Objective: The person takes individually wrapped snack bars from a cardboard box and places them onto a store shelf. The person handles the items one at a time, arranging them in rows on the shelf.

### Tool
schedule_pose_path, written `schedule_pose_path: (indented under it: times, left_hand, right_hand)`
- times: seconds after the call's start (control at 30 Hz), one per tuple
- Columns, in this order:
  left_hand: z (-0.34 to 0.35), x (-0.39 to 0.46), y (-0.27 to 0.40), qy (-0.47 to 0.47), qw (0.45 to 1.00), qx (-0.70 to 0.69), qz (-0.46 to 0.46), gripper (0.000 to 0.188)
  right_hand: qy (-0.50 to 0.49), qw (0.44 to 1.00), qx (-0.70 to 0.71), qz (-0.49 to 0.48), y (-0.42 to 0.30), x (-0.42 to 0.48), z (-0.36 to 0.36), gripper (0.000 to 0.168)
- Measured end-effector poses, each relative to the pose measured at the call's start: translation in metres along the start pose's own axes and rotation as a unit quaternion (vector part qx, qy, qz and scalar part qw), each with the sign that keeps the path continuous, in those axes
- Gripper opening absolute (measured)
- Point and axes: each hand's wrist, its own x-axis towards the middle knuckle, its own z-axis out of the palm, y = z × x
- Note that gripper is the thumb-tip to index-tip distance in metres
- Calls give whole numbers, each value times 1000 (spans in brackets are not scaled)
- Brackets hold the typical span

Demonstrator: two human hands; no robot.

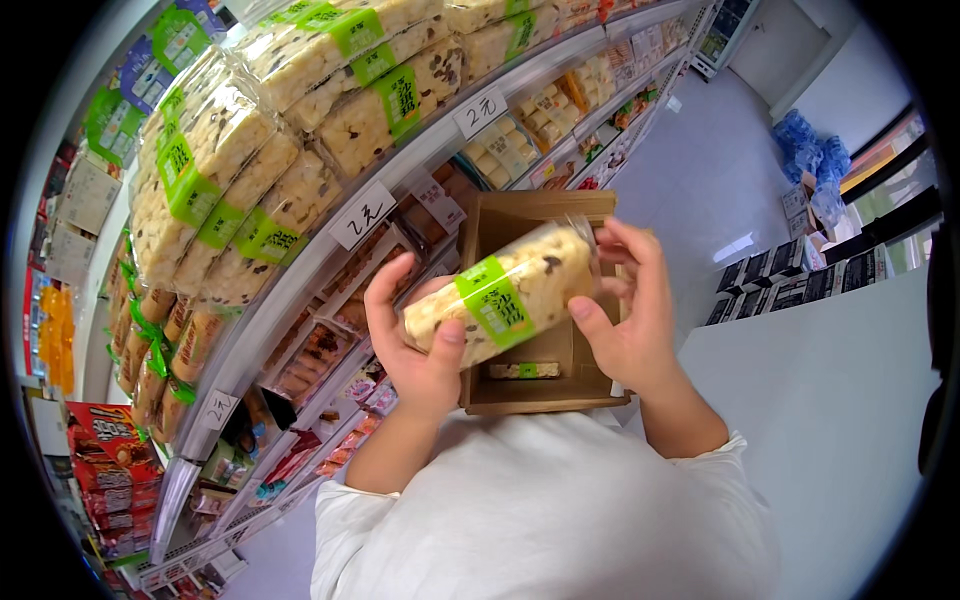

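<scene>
A clear-wrapped sachima block [499,296] with a green label is tilted in front of me. My left hand [424,330] is closed around its left end, thumb on top. At its right end, my right hand [626,300] has its fingers curved, with the thumb tip beside the wrapper; whether it grips the pack I cannot tell. Below the pack stands an open cardboard box [541,405], with another wrapped sachima [525,370] lying near its close wall. Stacked sachima packs [217,187] fill the upper shelf to the left.
The store shelf's edge [292,270] curves past on the left with price cards. Lower shelves hold boxed pastries [322,352]. Wrapped rolls [176,337] and red snack bags [112,472] are at the left. Black-and-white cartons [802,277] and blue plastic bundles [814,150] stand right.
</scene>
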Motion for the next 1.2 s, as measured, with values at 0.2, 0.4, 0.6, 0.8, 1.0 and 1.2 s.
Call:
schedule_pose_path:
  times: [0.2, 0.4, 0.6, 0.8, 1.0, 1.2]
  left_hand:
    - [-4, 0, -2, -15, 997, -74, -1, 77]
    - [-14, -1, 15, -61, 958, 171, 220, 42]
    - [-17, -4, 32, 5, 989, 53, 135, 28]
    - [-32, 1, 40, 49, 968, 135, 203, 27]
    - [-32, -4, 63, 24, 971, 7, 238, 54]
    - [-75, -8, 64, -27, 976, 0, 217, 49]
  right_hand:
    - [-139, 946, 234, 174, -9, -1, 7, 43]
    - [-161, 891, 346, 247, -11, 16, 11, 29]
    - [-118, 969, 113, -183, -6, 38, 27, 30]
    - [-87, 909, -134, -384, -44, 74, 36, 26]
    - [-176, 735, -229, -613, -91, 112, 54, 38]
    - [-120, 774, -214, -583, -154, 230, 67, 46]
